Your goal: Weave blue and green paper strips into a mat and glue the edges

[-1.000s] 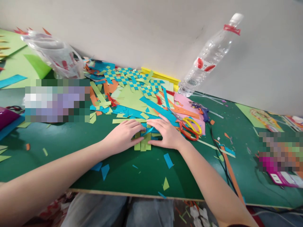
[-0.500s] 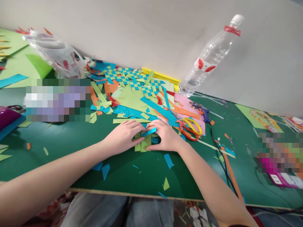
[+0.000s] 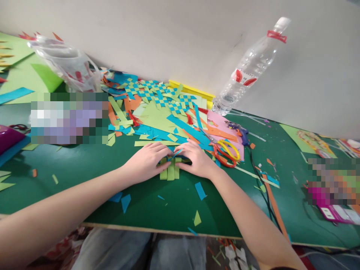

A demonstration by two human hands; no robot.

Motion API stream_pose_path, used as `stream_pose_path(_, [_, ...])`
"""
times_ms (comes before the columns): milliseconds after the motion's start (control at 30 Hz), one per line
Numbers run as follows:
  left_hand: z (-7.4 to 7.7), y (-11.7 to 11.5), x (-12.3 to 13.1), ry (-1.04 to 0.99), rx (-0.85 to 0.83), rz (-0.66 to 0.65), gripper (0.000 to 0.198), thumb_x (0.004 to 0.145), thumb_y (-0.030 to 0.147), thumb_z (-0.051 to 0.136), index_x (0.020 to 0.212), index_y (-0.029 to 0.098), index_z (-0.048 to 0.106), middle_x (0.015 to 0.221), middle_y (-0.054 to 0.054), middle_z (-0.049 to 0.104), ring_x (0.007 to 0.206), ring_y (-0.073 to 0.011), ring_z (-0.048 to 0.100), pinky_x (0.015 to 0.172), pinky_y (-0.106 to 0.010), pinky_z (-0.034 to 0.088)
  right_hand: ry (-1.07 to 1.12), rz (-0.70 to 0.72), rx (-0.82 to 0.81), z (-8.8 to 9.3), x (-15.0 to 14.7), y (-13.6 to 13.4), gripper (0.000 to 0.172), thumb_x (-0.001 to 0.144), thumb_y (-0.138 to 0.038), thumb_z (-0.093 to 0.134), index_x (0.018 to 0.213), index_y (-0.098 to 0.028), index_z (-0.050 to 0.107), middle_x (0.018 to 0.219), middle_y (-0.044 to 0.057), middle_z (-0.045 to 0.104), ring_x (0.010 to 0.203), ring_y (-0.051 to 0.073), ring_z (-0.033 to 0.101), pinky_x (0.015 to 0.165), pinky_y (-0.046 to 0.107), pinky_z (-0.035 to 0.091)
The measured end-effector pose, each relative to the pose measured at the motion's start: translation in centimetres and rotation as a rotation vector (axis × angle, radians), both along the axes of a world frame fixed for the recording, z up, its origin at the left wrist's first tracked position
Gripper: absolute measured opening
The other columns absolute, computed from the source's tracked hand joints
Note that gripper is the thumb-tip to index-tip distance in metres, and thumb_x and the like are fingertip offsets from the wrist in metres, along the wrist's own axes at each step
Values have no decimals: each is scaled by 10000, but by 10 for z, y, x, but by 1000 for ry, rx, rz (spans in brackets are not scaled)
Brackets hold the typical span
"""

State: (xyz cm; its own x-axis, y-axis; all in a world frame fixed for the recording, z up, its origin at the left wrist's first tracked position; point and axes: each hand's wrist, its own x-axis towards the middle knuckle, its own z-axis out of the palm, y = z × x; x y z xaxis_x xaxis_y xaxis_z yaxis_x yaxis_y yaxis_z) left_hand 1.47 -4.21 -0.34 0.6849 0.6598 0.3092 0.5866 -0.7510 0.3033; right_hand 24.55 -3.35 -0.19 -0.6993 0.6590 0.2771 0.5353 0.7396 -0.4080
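Light green paper strips (image 3: 170, 172) lie side by side on the green table, partly under my two hands. A narrow blue paper strip (image 3: 176, 153) crosses above them between my fingertips, seen almost edge-on. My left hand (image 3: 150, 159) is closed around the strips from the left, its thumb close to the blue strip's lower end. From the right, my right hand (image 3: 197, 159) bends over them, fingers at the blue strip's upper end and thumb on the green strips. My fingers hide most of the crossing area.
Behind my hands lie scissors (image 3: 226, 152) with red and yellow handles, woven blue-green paper pieces (image 3: 160, 93) and loose scraps. A plastic bottle (image 3: 247, 71) leans by the wall. A bagged cup (image 3: 70, 65) stands left. A black cable (image 3: 260, 180) runs along the right.
The blue strip has turned from showing its flat face to nearly edge-on. My right thumb has moved up over the green strips. My left hand has barely moved.
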Motion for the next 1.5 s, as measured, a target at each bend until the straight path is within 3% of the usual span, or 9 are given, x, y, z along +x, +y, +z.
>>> stream_pose_path(233, [1,1,0,-6,-22,-26,142,921,282,518,957,192,621,971,-65,674,964,-226,605,876,-397,483,95,-68,-75,1,-1,1,285,960,-367,499,1207,-240,565,1164,47,679,1134,197,605,1136,484,345])
stream_pose_path(600, [-3,2,-3,11,-27,-43,162,913,365,569,948,249,676,1038,-35,648,1000,-221,584,881,-399,460,134,-145,-174,3,0,-2,251,957,-427,495,1076,-238,610,1118,37,685,1171,212,574,1071,423,418])
stream_pose_path(767, [-3,2,-3,19,-33,-51,168,926,358,549,943,246,673,1051,-37,645,1000,-213,579,884,-386,455,159,-134,-187,3,-1,-1,276,979,-440,442,1047,-240,620,1070,22,696,1097,184,610,1097,416,381])
stream_pose_path(1200, [0,1,-2,15,-65,-34,184,930,350,533,953,228,668,1047,-42,653,1023,-218,581,891,-388,460,231,15,-123,2,2,1,621,1002,-547,192,833,-192,672,1050,81,725,1070,200,630,1097,475,351])
stream_pose_path(1267, [1,2,-3,1,-71,-33,202,933,361,526,988,223,663,1063,-48,654,1031,-217,581,902,-388,465,247,14,-123,4,3,1,560,1008,-516,227,878,-198,669,1059,79,721,1073,198,630,1085,473,366])
stream_pose_path(1400, [5,4,-5,-45,-71,1,289,910,409,557,1102,206,628,1135,-71,641,1084,-236,568,933,-396,475,244,-11,-69,8,6,2,236,936,-406,514,1049,-229,621,1162,59,679,1160,199,589,1117,473,338])
stream_pose_path(1500, [7,6,-7,-37,-75,40,403,883,462,586,1182,191,585,1197,-92,617,1145,-260,547,974,-414,465,134,1,-60,10,11,4,373,837,-390,649,1171,-245,572,1283,59,615,1274,222,511,1178,512,232])
